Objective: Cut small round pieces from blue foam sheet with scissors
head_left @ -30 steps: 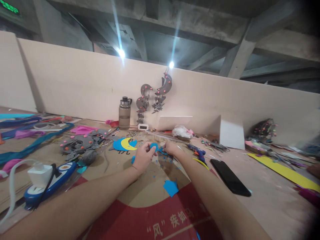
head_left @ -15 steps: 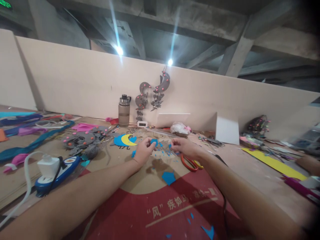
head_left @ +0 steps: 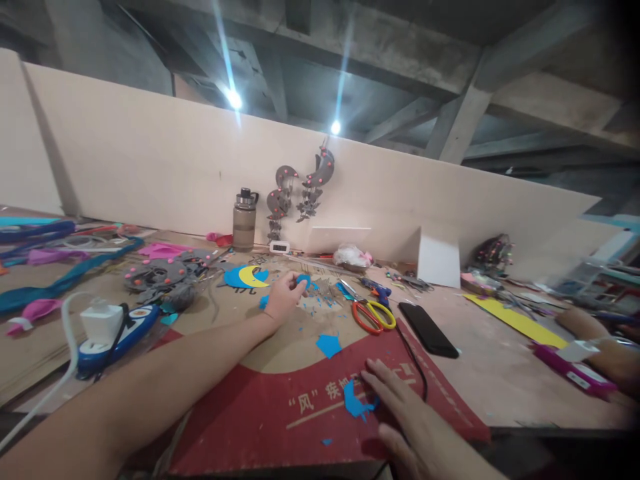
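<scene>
My left hand is closed, its thumb and fingers pinching a small blue cut-out piece above the cardboard. Lower down, my right hand is open with its fingers apart and holds nothing. Beside its fingertips are some blue scraps on the red part of the cardboard. Farther in lies another blue offcut. Scissors with red and yellow handles rest at the cardboard's right side. A yellow crescent on a blue shape lies left of my left hand.
A black phone lies right of the scissors, near a blue glue gun. On the left are a power strip and a grey decorated piece. A bottle stands by the board. Another person's arm reaches in at right.
My right hand has moved from beside the left hand toward me and spread its fingers near the front blue scraps. The scissors and phone now show fully. My left hand keeps the blue piece.
</scene>
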`<control>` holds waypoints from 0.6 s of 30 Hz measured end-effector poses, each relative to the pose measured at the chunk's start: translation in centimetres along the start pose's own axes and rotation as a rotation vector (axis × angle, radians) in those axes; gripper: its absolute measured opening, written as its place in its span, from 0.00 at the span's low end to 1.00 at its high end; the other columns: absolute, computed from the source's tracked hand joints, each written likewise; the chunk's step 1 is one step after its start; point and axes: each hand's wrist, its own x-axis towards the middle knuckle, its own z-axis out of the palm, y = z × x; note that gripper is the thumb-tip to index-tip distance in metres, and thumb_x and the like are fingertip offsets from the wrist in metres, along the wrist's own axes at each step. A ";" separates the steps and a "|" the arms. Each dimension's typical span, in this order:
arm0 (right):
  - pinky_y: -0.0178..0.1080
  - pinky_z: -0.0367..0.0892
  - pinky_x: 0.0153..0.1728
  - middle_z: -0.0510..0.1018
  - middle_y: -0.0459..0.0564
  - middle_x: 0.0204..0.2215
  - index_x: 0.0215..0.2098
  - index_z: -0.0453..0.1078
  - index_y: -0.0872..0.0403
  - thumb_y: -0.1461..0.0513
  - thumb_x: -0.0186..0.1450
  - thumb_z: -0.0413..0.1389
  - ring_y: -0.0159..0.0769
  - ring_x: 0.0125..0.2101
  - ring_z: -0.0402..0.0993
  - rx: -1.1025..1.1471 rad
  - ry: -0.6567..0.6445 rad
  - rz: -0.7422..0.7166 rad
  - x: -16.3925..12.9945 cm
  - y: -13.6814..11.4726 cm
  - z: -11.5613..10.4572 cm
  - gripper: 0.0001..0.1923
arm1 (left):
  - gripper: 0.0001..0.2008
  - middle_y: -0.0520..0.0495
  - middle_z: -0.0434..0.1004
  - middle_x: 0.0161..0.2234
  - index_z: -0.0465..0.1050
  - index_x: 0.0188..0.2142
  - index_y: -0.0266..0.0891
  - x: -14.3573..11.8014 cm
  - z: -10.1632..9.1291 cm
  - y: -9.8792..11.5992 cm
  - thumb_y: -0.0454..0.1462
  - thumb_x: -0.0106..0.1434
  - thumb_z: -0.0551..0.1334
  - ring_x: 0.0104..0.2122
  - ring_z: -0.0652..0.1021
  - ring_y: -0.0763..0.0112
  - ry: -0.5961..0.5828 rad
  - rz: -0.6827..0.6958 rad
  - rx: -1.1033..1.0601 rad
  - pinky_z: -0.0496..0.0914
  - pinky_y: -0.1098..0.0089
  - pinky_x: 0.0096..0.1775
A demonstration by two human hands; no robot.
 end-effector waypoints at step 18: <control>0.33 0.70 0.50 0.81 0.50 0.48 0.55 0.73 0.46 0.49 0.71 0.48 0.34 0.49 0.78 0.396 -0.359 -0.666 4.0 -7.2 0.1 0.21 | 0.10 0.52 0.75 0.20 0.67 0.31 0.38 1.4 -0.2 -0.8 0.43 0.56 0.62 0.15 0.66 0.78 0.098 -0.044 -0.095 0.59 0.75 0.19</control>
